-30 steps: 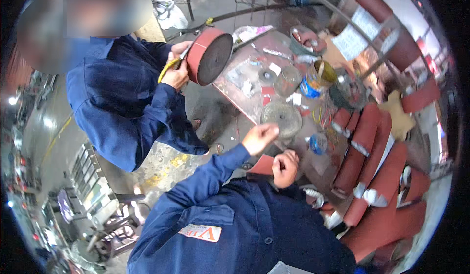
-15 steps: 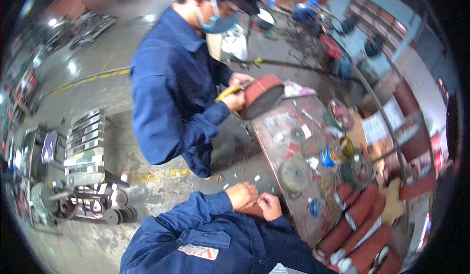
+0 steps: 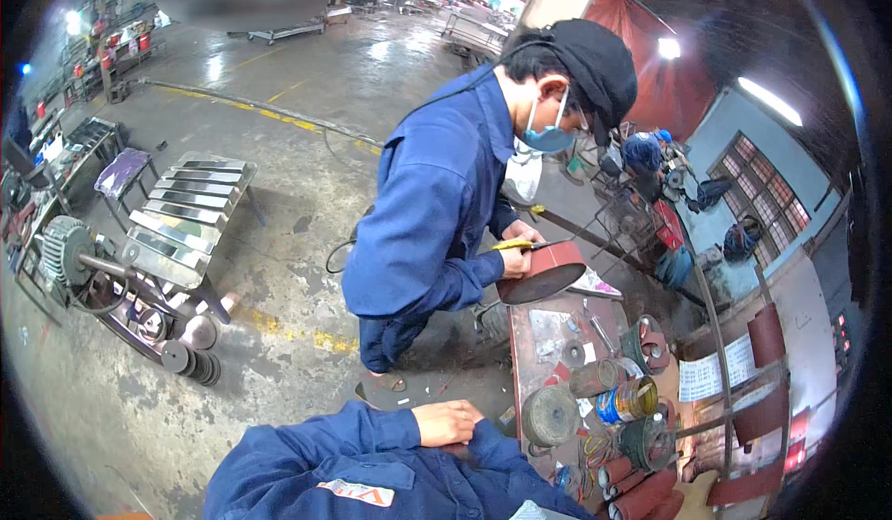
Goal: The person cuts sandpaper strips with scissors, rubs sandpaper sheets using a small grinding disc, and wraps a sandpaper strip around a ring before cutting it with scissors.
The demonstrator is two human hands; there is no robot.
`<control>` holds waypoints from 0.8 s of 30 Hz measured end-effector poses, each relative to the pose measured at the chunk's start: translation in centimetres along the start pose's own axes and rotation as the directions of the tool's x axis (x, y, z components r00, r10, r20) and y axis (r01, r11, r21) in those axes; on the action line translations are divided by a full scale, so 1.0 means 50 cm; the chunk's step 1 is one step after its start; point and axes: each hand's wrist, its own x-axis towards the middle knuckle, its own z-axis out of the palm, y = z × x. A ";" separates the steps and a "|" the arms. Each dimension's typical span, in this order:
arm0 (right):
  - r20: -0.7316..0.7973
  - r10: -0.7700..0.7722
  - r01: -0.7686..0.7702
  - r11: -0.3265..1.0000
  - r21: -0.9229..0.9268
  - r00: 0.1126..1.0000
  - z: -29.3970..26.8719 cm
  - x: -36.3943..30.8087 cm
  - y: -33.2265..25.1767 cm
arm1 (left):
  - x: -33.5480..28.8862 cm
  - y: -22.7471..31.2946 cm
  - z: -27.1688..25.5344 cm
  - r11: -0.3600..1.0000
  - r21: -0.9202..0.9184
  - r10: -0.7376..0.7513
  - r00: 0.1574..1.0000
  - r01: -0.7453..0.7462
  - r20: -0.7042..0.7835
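Note:
My left hand (image 3: pixel 442 423) is held in front of my chest with its fingers curled together. It overlaps my right hand (image 3: pixel 468 409), of which only a small part shows; those fingers are hidden. A thin reddish-brown edge (image 3: pixel 455 448) shows just below the hands, too little of it to name. Across from me a co-worker in blue workwear (image 3: pixel 432 199) and a mask looks down at a wide reddish-brown abrasive belt loop (image 3: pixel 557 258). One of the co-worker's hands (image 3: pixel 516 262) is at the loop, along with a yellow-handled tool (image 3: pixel 514 244).
A workbench (image 3: pixel 523 353) stands to my right, bearing a round grey wheel (image 3: pixel 548 417), a blue-and-yellow can (image 3: pixel 621 406) and rolled abrasive sheets (image 3: pixel 648 495). At left are a slatted metal table (image 3: pixel 190 206) and a motor with a shaft (image 3: pixel 70 246).
The view has tipped up, so the co-worker and bench sit farther right and lower. My hands have come closer together, the left now covering most of the right.

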 end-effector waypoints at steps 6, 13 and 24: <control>-0.245 -0.492 0.239 0.727 -0.644 0.836 0.084 0.010 -0.135 | -0.097 -0.045 -0.054 0.685 -0.347 -0.727 0.630 0.640 -0.273; -0.206 -0.724 0.046 0.312 -0.949 0.658 0.120 0.108 -0.149 | -0.084 0.001 -0.134 0.941 0.036 -0.286 0.844 0.338 -0.453; -0.227 -0.869 -0.429 0.425 -0.797 -0.439 -0.319 -0.239 -0.295 | -0.985 0.046 -0.431 0.760 -0.650 -0.259 -0.925 -0.017 -0.278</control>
